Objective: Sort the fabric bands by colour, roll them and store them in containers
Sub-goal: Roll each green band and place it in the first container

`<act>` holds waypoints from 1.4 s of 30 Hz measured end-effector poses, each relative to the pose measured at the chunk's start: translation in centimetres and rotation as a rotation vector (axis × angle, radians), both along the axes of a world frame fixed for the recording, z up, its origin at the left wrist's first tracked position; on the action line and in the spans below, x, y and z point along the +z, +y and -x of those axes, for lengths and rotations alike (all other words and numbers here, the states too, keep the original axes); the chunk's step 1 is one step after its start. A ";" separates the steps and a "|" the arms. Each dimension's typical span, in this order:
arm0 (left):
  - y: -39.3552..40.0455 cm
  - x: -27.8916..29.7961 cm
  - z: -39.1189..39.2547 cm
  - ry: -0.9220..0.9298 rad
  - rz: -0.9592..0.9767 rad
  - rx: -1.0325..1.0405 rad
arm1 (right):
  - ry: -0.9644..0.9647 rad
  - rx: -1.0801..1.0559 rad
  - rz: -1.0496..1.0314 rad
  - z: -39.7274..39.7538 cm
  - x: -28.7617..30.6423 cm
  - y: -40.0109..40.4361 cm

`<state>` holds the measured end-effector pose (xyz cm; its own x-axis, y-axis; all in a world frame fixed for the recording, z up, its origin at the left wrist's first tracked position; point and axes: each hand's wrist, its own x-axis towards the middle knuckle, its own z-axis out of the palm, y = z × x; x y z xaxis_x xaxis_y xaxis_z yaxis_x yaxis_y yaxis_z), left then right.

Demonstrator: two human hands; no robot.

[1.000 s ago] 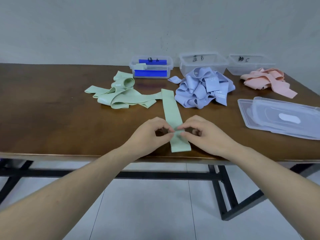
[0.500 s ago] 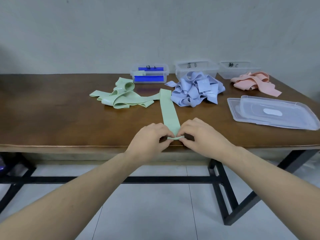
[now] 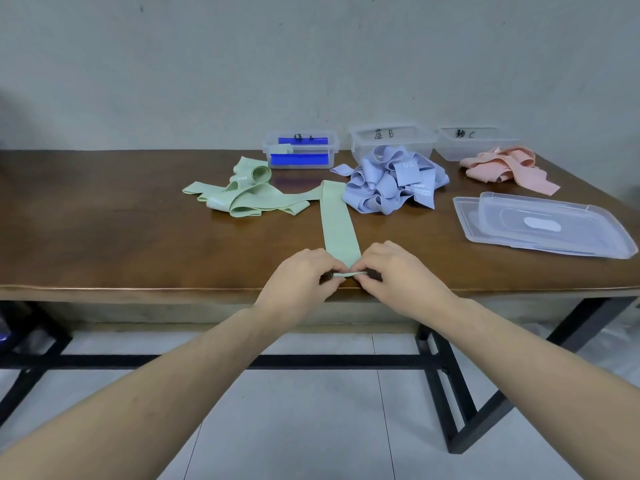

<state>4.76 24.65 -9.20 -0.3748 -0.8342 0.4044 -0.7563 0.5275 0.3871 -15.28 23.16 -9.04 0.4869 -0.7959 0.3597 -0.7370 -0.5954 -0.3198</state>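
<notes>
While both hands work at the near edge, the table (image 3: 138, 244) carries everything else, so biggest first: brown top w/ three colour heaps across its far half. Stacked clear lids (image 3: 543, 225) lie at approx 2 o'clock from the hands, well apart. Blue pile (image 3: 391, 183) sits at 1 o'clock, green pile (image 3: 249, 197) at 11 o'clock, pink pile (image 3: 502, 168) further right at 2 o'clock. Behind them, along the wall side, three clear tubs: tub A (image 3: 300, 154) w/ blue inserts, tub B (image 3: 391, 140), tub C (image 3: 474, 142).

Now the key bit. Green band (image 3: 337, 223) lies flat, long axis running 12 to 6 o'clock, straight away from the person; far end touches the green pile, near end is turned into a small roll (image 3: 347, 274) just shy of the table edge. Roll axis runs 9 to 3, i.e. crosswise to the strip. Left hand (image 3: 298, 282) pinches the roll's 9 o'clock end w/ thumb and curled fingertips; right hand (image 3: 398, 275) pinches the 3 o'clock end likewise. Both equally near, one per end.

Judgement: rolling has just begun, only a turn or so wound. Unrolled length lies at 12 o'clock from the fingers, so next move prob needs pushing the roll fwd evenly, both ends together, or it'll cone sideways.
</notes>
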 end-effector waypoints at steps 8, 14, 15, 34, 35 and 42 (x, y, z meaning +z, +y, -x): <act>-1.1 0.3 -0.6 0.101 -0.111 -0.048 | -0.173 0.003 -0.169 0.6 0.5 -0.2; -2.0 0.9 -0.7 0.049 -0.112 -0.101 | -0.137 0.021 -0.121 0.5 0.0 -1.0; -2.1 0.9 -0.9 0.034 -0.091 -0.119 | -0.127 0.030 -0.111 0.6 0.0 -1.1; -3.6 -0.2 -1.7 0.180 -0.106 -0.098 | -0.124 -0.029 -0.135 0.7 -0.4 -2.6; -3.6 -0.3 -1.7 0.173 -0.099 -0.091 | -0.120 -0.028 -0.129 0.6 -0.4 -2.6; -3.5 -0.2 -1.4 0.117 -0.078 -0.055 | -0.120 0.007 -0.095 0.8 -0.5 -2.5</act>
<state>6.19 21.17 -9.45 -0.3747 -0.8443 0.3830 -0.6749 0.5317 0.5117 -16.11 20.63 -9.57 0.4507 -0.8259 0.3388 -0.6858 -0.5633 -0.4608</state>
